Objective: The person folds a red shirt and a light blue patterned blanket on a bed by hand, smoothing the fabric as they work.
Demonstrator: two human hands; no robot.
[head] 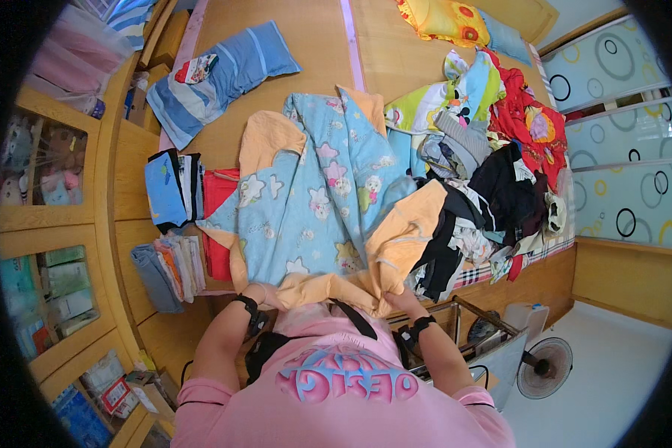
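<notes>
Spread before me on the bed is a light-blue blanket-like cloth (313, 185) printed with stars and cartoon animals, its peach-coloured underside folded over along several edges. My left hand (266, 294) grips the near left edge, close to my waist. At the near right, my right hand (401, 301) pinches the peach edge below a turned-up peach flap (406, 229). The cloth is loosely rumpled, with long folds running away from me. Its far end lies on the mat, and its right side touches a heap of clothes. Some of my fingertips are hidden by the fabric.
Folded clothes (171, 187) and another folded stack (168, 271) line the left. A striped blue pillow (224, 78) lies beyond. Loose dark clothes (498, 185) and a red printed cloth (529, 123) are heaped right. A metal-framed stand (453, 336) and fan (544, 368) stand lower right.
</notes>
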